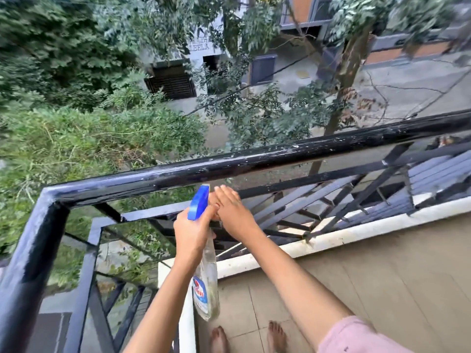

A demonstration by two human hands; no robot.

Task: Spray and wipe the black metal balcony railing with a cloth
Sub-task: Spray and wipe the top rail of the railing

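Pink fabric (356,337) covers the right arm above the elbow. Left hand (192,233) grips a clear spray bottle (206,284) by its neck, just below the black railing (254,161). Right hand (230,212), fingers straight, rests against the left beside the bottle's blue head (198,203).
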